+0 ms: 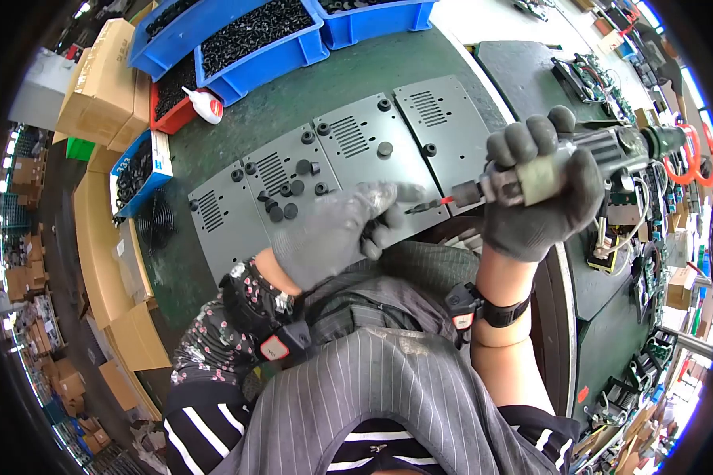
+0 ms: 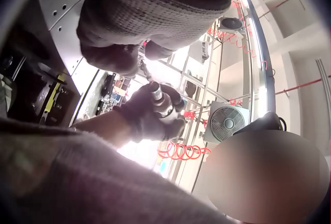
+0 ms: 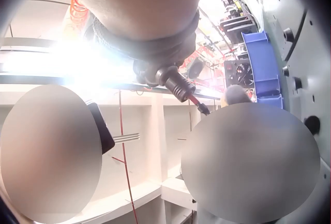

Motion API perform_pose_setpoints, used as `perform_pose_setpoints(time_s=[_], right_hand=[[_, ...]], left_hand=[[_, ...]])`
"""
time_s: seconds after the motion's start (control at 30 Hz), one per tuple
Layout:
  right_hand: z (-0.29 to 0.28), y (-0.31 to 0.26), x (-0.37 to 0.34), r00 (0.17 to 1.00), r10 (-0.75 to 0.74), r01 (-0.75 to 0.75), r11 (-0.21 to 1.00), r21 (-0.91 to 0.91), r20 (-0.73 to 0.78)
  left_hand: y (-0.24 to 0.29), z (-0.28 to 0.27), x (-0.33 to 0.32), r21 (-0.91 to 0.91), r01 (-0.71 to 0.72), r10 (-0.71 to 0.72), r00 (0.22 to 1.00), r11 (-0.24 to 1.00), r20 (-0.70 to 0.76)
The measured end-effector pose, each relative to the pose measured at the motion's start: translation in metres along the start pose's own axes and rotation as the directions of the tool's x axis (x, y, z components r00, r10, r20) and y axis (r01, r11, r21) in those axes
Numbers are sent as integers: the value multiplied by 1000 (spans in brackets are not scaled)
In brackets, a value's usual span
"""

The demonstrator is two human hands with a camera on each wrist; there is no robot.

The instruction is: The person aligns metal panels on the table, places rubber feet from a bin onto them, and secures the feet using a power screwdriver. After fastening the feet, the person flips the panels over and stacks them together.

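With right grip (image 1: 548, 219) curled round the driver (image 1: 612, 150), points its red bit (image 1: 447, 201) toward the left grip (image 1: 333, 229), by the near edge of the grey plates (image 1: 354, 169) on the worktop (image 1: 206, 146). Too blurred at the left grip to tell pinching from hovering near the dark piece (image 3: 204, 109) at the bit's tip. Could lose that piece through a jolt or poor seating; could nick the left grip with a slip so close. Might scatter black caps (image 1: 303, 167) by dragging the left sleeve (image 1: 214, 332) across.
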State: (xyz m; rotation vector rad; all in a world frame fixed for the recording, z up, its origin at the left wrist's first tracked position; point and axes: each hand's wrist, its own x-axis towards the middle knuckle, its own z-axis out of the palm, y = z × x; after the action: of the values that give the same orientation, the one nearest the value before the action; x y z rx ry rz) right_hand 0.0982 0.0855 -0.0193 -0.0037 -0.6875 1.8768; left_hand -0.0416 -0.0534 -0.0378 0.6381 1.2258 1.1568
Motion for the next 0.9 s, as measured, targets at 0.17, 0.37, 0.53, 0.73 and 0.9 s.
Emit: perform_pose_setpoints(time_s=[0.17, 0.37, 0.53, 0.73, 0.9], right_hand=[[-26, -18, 21, 986, -97, 93, 995, -36, -137], [-40, -22, 29, 984, -141, 124, 981, -150, -107], [-46, -18, 44, 986, -135, 100, 949, -298, -97], [-39, 7, 88, 993, -69, 13, 879, -476, -99], [-25, 36, 114, 997, -15, -37, 777, -628, -78]], left_hand=[[15, -14, 57, 538, -64, 136, 986, 841, -96], [23, 7, 107, 996, -37, 232, 973, 81, 17], [41, -9, 127, 998, -42, 345, 938, 53, 21], [65, -36, 137, 910, 156, 235, 937, 385, -260], [65, -24, 141, 940, 137, 219, 953, 313, -212]])
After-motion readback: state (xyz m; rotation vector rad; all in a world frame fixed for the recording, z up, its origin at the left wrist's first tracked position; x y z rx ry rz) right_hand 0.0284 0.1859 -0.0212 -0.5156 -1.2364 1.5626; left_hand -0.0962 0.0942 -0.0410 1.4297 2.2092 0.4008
